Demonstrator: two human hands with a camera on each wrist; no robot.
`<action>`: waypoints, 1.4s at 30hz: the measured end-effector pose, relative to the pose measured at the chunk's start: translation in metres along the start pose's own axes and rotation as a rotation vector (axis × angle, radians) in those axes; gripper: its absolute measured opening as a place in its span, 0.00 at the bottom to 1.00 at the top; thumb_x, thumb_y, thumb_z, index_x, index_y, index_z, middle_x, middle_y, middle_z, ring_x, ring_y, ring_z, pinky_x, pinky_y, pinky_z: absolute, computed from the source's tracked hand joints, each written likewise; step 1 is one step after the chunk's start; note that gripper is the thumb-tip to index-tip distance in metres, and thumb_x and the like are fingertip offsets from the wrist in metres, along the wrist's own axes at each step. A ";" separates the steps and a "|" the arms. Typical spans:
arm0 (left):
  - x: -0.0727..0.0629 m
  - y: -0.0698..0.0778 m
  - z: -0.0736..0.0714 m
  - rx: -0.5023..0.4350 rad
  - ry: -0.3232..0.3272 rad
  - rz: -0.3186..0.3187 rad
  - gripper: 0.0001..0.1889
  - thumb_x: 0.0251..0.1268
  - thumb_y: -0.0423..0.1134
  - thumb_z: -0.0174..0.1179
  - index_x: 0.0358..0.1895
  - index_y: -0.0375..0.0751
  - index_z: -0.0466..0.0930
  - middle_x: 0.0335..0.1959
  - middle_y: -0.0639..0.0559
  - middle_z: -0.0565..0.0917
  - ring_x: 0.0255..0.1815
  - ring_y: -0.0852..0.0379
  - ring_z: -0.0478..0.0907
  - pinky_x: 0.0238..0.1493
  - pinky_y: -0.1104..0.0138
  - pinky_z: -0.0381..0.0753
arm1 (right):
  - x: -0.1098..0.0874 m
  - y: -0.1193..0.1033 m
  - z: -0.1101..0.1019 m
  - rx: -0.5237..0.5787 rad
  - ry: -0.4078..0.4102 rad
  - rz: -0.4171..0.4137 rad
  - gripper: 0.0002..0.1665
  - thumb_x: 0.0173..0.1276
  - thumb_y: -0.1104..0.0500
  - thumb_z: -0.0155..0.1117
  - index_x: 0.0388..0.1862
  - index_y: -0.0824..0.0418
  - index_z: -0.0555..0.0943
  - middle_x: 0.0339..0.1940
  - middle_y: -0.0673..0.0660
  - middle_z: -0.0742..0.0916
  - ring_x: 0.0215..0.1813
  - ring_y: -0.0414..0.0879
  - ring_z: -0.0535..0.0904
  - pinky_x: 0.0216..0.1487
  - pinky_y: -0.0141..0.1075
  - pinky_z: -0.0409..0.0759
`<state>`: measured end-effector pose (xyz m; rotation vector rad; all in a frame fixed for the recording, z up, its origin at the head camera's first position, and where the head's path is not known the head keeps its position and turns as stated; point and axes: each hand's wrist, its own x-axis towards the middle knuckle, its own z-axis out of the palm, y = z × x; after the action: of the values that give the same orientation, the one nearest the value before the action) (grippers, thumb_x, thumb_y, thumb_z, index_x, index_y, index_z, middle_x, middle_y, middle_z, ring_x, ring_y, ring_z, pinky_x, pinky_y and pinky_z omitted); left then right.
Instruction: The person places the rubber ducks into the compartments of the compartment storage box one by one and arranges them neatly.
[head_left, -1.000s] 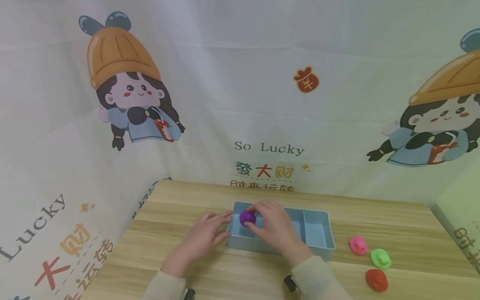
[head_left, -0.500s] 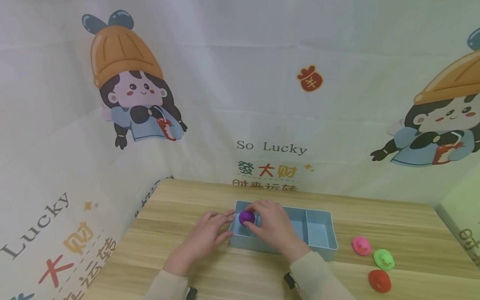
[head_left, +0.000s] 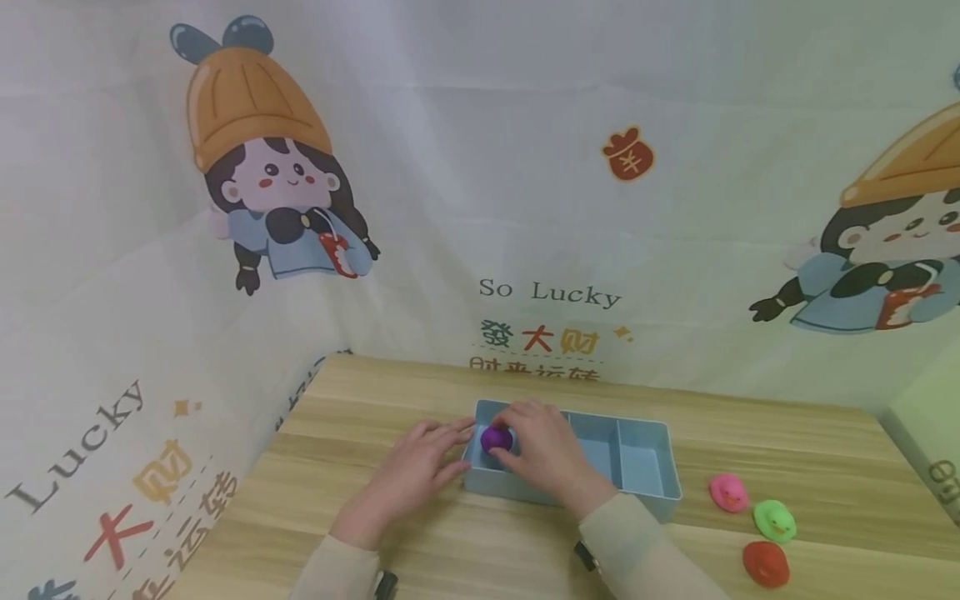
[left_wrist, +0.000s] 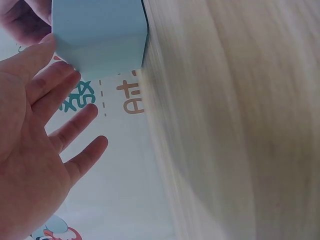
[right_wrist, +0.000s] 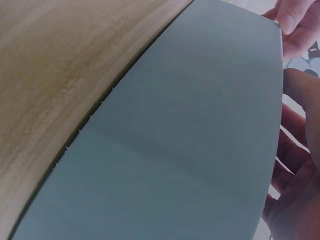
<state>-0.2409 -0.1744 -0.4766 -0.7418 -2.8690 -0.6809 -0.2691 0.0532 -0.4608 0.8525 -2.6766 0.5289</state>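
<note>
A long light-blue divided box sits on the wooden table in the head view. Over its left compartment, my right hand pinches a small round purple toy between thumb and fingers. My left hand is at the box's left end, fingers stretched out and fingertips right at the rim. The left wrist view shows this hand with spread fingers and its thumb by the box corner. From the right wrist, the box's long front wall hides the purple toy.
To the right of the box lie a pink duck toy, a green duck toy and a red toy. A printed cloth hangs behind the wooden table.
The purple toy has come slightly lower and further left relative to the box, in my right hand's grip. The left hand stays at the box's end. The head view has shifted a little.
</note>
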 end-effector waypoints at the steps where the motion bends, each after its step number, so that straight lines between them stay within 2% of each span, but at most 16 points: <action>1: 0.000 0.000 0.000 0.000 0.000 0.003 0.25 0.75 0.47 0.62 0.71 0.46 0.76 0.77 0.55 0.72 0.71 0.44 0.71 0.72 0.39 0.71 | 0.001 0.000 0.000 -0.005 -0.002 -0.004 0.19 0.62 0.47 0.79 0.47 0.52 0.87 0.46 0.48 0.91 0.51 0.45 0.82 0.59 0.46 0.82; 13: 0.001 0.000 0.001 -0.007 0.006 0.004 0.25 0.74 0.46 0.63 0.70 0.45 0.76 0.77 0.54 0.73 0.70 0.45 0.72 0.71 0.40 0.72 | 0.007 0.000 0.000 -0.053 -0.084 0.009 0.19 0.62 0.47 0.79 0.48 0.52 0.87 0.46 0.48 0.91 0.51 0.45 0.82 0.62 0.48 0.81; 20: 0.001 0.000 0.000 -0.018 0.004 0.008 0.25 0.74 0.46 0.63 0.71 0.44 0.76 0.78 0.55 0.72 0.69 0.46 0.72 0.72 0.41 0.72 | 0.011 0.000 0.005 -0.034 -0.123 0.045 0.19 0.62 0.48 0.79 0.49 0.53 0.87 0.45 0.48 0.90 0.51 0.45 0.81 0.64 0.49 0.80; 28: 0.000 0.001 -0.001 -0.022 0.008 0.014 0.25 0.74 0.45 0.63 0.71 0.43 0.76 0.77 0.53 0.72 0.69 0.45 0.72 0.71 0.41 0.73 | 0.015 0.001 0.008 -0.009 -0.143 0.071 0.18 0.62 0.49 0.80 0.48 0.53 0.87 0.45 0.49 0.91 0.54 0.48 0.83 0.72 0.60 0.71; 42: 0.001 -0.004 0.002 -0.028 0.016 0.032 0.25 0.74 0.46 0.63 0.70 0.44 0.77 0.77 0.54 0.73 0.70 0.46 0.73 0.73 0.44 0.72 | 0.021 -0.003 0.011 -0.078 -0.180 0.072 0.17 0.59 0.48 0.82 0.43 0.51 0.87 0.43 0.48 0.91 0.51 0.49 0.84 0.72 0.59 0.68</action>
<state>-0.2432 -0.1760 -0.4797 -0.7805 -2.8320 -0.7217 -0.2855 0.0361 -0.4628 0.8201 -2.8798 0.3770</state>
